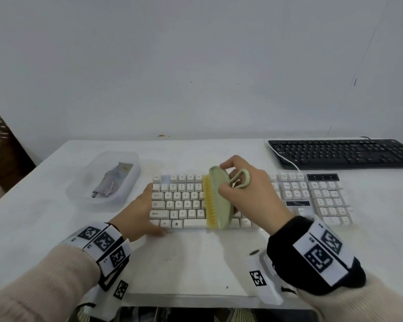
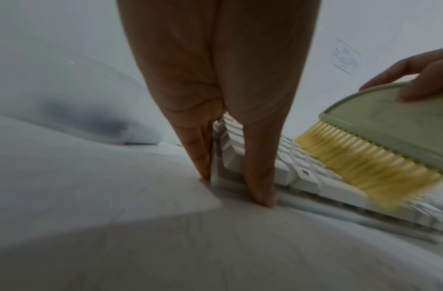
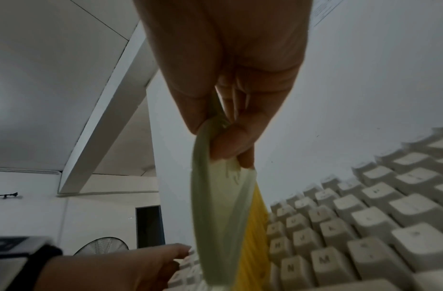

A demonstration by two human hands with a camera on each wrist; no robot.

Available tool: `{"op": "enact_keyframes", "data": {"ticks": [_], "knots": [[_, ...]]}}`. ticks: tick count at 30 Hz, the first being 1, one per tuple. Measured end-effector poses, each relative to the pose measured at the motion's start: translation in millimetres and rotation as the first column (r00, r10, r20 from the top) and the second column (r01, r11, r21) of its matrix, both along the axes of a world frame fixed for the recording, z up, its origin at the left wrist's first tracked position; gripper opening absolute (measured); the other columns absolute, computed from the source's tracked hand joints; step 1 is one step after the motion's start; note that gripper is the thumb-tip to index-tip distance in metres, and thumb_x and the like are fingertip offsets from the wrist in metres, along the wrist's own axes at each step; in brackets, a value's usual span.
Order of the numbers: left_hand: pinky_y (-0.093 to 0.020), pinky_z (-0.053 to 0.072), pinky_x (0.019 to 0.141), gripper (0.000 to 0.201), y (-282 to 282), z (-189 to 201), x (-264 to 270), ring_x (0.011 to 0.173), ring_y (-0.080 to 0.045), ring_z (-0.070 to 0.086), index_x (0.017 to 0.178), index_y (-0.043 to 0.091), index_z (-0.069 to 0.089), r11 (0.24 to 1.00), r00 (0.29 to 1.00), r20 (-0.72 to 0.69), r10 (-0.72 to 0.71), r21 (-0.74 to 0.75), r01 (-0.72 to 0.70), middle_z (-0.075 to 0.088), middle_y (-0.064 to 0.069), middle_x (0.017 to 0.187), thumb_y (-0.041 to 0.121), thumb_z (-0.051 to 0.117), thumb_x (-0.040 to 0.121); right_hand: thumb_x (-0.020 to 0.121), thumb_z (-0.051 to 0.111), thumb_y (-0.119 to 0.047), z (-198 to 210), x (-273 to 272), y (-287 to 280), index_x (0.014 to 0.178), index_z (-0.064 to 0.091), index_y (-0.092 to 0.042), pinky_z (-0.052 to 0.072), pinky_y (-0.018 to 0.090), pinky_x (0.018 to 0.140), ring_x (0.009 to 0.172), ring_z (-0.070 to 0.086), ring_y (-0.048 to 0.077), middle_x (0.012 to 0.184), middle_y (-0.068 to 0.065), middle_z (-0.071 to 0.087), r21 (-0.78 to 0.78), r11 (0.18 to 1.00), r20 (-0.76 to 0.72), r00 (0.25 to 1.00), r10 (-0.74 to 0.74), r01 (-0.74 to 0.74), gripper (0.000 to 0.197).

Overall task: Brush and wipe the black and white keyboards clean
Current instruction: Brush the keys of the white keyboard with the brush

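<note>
While right hand (image 1: 247,189) grips brush (image 1: 218,198) | left hand (image 1: 137,212) flat, steadying white keyboard (image 1: 179,201) | clear tub (image 1: 79,189): crumpled cloth (image 1: 112,180)

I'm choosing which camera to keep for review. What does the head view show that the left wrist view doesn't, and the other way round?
Only the head view shows the black keyboard, the cloth in the plastic tub, and the wristbands. Only the left wrist view shows the left hand's fingertips pressed at the keyboard's front edge. Both show the white keyboard, the brush and the right hand gripping it.

Beige knit sleeves (image 1: 44,275); white wrist bands w/ blk square markers (image 1: 102,242); blk cuff on R wrist (image 1: 286,240).
</note>
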State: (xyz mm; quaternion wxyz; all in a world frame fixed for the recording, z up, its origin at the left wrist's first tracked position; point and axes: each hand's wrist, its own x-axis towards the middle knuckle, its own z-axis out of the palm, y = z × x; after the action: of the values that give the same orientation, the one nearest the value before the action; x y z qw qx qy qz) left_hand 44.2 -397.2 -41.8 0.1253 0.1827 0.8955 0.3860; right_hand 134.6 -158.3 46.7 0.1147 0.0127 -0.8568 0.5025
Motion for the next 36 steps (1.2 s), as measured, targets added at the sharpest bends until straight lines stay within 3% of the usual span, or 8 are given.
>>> {"op": "enact_keyframes", "data": {"ticks": [7, 11, 16, 23, 27, 30, 33, 36], "knots": [[-0.036, 0.051, 0.094, 0.103, -0.6, -0.2, -0.6, 0.112, -0.010, 0.056, 0.133, 0.028, 0.027, 1.000, 1.000, -0.019, -0.005, -0.027, 0.004, 0.055, 0.009, 0.122, 0.011, 0.088, 0.052, 0.077, 0.060, -0.007, 8.7, 2.6, 4.0, 0.095, 0.059, -0.016, 0.036, 0.012, 0.041, 0.052, 0.041, 0.010, 0.070, 0.001, 0.053, 0.083, 0.995, 0.077, 0.996, 0.048, -0.054, 0.020], [-0.033, 0.051, 0.094, 0.104, -0.2, 0.0, -1.3, 0.111, -0.009, 0.056, 0.135, 0.026, 0.026, 0.999, 1.000, -0.022, -0.004, -0.048, 0.003, 0.054, 0.009, 0.122, 0.011, 0.089, 0.053, 0.079, 0.056, -0.005, 15.6, -8.1, -8.2, 0.099, 0.058, -0.019, 0.041, 0.020, 0.042, 0.051, 0.040, 0.011, 0.070, 0.006, 0.053, -0.058, 0.998, -0.045, 0.999, -0.005, 0.002, 0.024], [-0.034, 0.050, 0.095, 0.104, -1.1, 0.6, -1.4, 0.112, -0.011, 0.056, 0.135, 0.027, 0.025, 0.998, 0.999, -0.031, -0.015, -0.061, 0.013, 0.055, 0.007, 0.122, 0.014, 0.088, 0.053, 0.081, 0.054, -0.007, 12.2, -20.2, -21.5, 0.103, 0.056, -0.021, 0.053, 0.036, 0.055, 0.062, 0.050, 0.019, 0.084, 0.017, 0.060, -0.028, 0.999, -0.065, 0.998, -0.016, 0.015, 0.026], [-0.026, 0.049, 0.093, 0.102, 0.2, 2.5, -0.4, 0.111, -0.007, 0.055, 0.135, 0.026, 0.026, 0.999, 1.000, -0.027, -0.016, -0.045, 0.015, 0.055, 0.009, 0.122, 0.010, 0.088, 0.055, 0.078, 0.058, -0.008, 0.5, -0.5, -18.0, 0.092, 0.056, -0.017, 0.043, 0.027, 0.046, 0.051, 0.042, 0.013, 0.065, -0.001, 0.050, 0.081, 0.995, 0.062, 0.997, 0.051, -0.056, 0.017], [-0.026, 0.050, 0.092, 0.102, 0.2, 3.1, 0.4, 0.111, -0.007, 0.055, 0.135, 0.025, 0.026, 0.999, 1.000, -0.025, -0.019, -0.046, 0.017, 0.054, 0.009, 0.122, 0.010, 0.088, 0.055, 0.079, 0.056, -0.006, 8.9, -3.7, -16.9, 0.097, 0.058, -0.017, 0.043, 0.025, 0.044, 0.052, 0.043, 0.013, 0.070, 0.007, 0.055, 0.005, 1.000, 0.007, 1.000, 0.021, -0.021, 0.022], [-0.020, 0.051, 0.085, 0.099, 0.5, 4.6, 2.1, 0.108, -0.006, 0.056, 0.133, 0.025, 0.028, 0.999, 0.999, -0.028, -0.021, -0.034, 0.020, 0.056, 0.008, 0.119, 0.008, 0.087, 0.056, 0.080, 0.054, -0.006, 13.7, -12.0, -19.9, 0.100, 0.056, -0.020, 0.049, 0.036, 0.049, 0.059, 0.047, 0.018, 0.081, 0.020, 0.059, -0.050, 0.999, -0.061, 0.998, -0.018, 0.015, 0.024], [-0.014, 0.049, 0.079, 0.099, 1.0, 5.4, 2.9, 0.107, -0.003, 0.056, 0.134, 0.026, 0.027, 0.999, 0.999, -0.030, -0.029, -0.025, 0.028, 0.056, 0.010, 0.119, 0.006, 0.086, 0.057, 0.080, 0.054, -0.006, 9.8, -14.6, -20.4, 0.101, 0.056, -0.020, 0.050, 0.035, 0.051, 0.059, 0.048, 0.017, 0.080, 0.017, 0.060, -0.019, 1.000, -0.033, 0.999, -0.021, 0.020, 0.025], [-0.019, 0.050, 0.084, 0.101, 0.2, 4.3, 1.9, 0.108, -0.004, 0.057, 0.134, 0.026, 0.026, 0.999, 0.999, -0.026, -0.032, -0.016, 0.031, 0.057, 0.010, 0.119, 0.007, 0.086, 0.056, 0.080, 0.054, -0.005, 0.4, -6.6, -17.5, 0.098, 0.056, -0.019, 0.042, 0.025, 0.047, 0.055, 0.043, 0.014, 0.073, 0.007, 0.056, 0.010, 1.000, 0.048, 0.998, 0.028, -0.028, 0.023]]}}
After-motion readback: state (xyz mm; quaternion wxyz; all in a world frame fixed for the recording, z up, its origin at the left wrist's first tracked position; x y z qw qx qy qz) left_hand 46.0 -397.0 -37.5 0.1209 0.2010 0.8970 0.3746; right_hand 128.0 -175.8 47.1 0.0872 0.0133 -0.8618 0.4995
